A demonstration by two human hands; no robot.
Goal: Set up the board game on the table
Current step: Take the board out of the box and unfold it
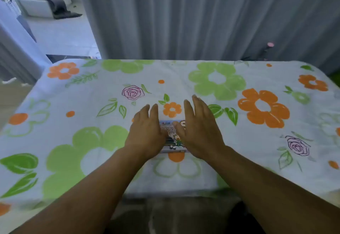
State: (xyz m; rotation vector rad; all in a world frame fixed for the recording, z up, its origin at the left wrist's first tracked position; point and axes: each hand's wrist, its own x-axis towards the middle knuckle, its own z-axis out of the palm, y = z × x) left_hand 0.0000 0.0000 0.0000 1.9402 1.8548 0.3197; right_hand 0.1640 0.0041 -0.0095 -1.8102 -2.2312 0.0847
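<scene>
Evidently the setup has barely begun. In the head view, a small, flat, colourfully printed game box lies at lower centre of the frame on the cloth-covered counter, white with green and orange flowers. The left hand and right hand flank the box, palms down, fingers straight, gripping nothing. Whether they touch it is unclear. The next move is probably to grasp its sides and open it.

Table under a floral cloth, small printed game box flat near its front edge
</scene>
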